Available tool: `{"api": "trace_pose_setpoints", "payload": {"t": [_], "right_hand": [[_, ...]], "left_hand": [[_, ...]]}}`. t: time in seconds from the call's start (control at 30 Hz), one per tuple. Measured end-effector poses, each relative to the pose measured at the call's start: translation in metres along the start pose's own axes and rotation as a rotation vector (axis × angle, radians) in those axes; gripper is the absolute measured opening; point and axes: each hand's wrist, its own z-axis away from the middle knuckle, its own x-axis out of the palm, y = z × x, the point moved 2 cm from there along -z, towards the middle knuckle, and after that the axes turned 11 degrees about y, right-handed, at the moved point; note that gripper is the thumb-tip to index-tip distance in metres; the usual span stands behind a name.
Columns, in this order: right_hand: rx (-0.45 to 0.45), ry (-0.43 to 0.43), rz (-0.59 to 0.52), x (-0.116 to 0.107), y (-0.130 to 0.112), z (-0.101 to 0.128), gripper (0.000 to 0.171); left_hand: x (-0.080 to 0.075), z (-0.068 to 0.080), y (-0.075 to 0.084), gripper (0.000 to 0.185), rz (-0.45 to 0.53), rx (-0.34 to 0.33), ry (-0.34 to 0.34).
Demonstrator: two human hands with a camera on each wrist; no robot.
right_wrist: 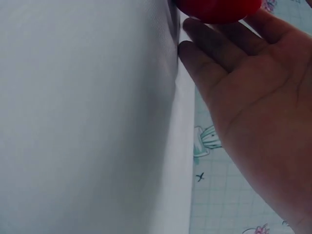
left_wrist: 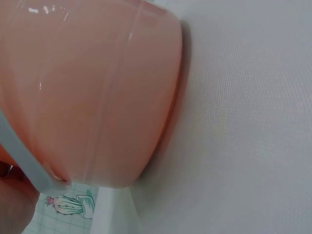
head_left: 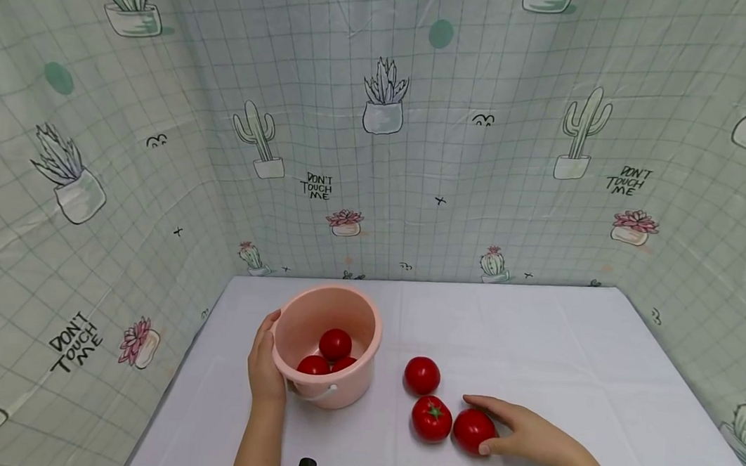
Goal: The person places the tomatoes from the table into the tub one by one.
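Observation:
A pink bucket stands tilted slightly toward me at the left of the table, with several red tomatoes inside. My left hand grips the bucket's left side, its fingers reaching up along the wall to the rim. In the left wrist view, part of that hand shows beside the white handle. To the right, my right hand reaches around a red tomato on the table, thumb at its near side and extended fingers beyond it. The right wrist view has those fingers nearly straight beside the tomato.
Two more tomatoes lie just left of my right hand: one with a green stem and a plainer one behind it. A white cloth covers the table. Cactus-printed curtains enclose the back and both sides.

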Motion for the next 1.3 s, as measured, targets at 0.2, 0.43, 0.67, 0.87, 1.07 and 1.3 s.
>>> {"api": "trace_pose_setpoints", "payload": {"t": [0.2, 0.43, 0.67, 0.87, 1.07, 1.3], "right_hand": [[0.017, -0.011, -0.017, 0.0040, -0.0013, 0.0004, 0.068], [0.004, -0.001, 0.023, 0.0057, -0.0004, 0.0017, 0.066], [-0.007, 0.000, 0.028, 0.0048, -0.0026, 0.0024, 0.066], [-0.019, -0.001, 0.040, 0.0049, -0.0027, 0.0008, 0.066], [-0.023, 0.009, 0.053, 0.0051, -0.0019, 0.0001, 0.065], [-0.073, 0.041, 0.084, -0.0008, -0.0030, -0.0003, 0.065]], "left_hand": [[0.0000, 0.0003, 0.0000, 0.039, -0.021, -0.012, 0.012], [0.0004, 0.0002, 0.0005, 0.038, -0.033, -0.006, 0.008], [0.0001, 0.0008, 0.0008, 0.038, -0.052, -0.006, 0.015], [-0.0004, 0.0008, 0.0006, 0.038, -0.057, -0.008, 0.018], [-0.0007, 0.0007, -0.0002, 0.038, -0.063, -0.002, 0.020], [-0.0007, 0.0004, 0.0001, 0.039, -0.053, -0.001, 0.018]]}}
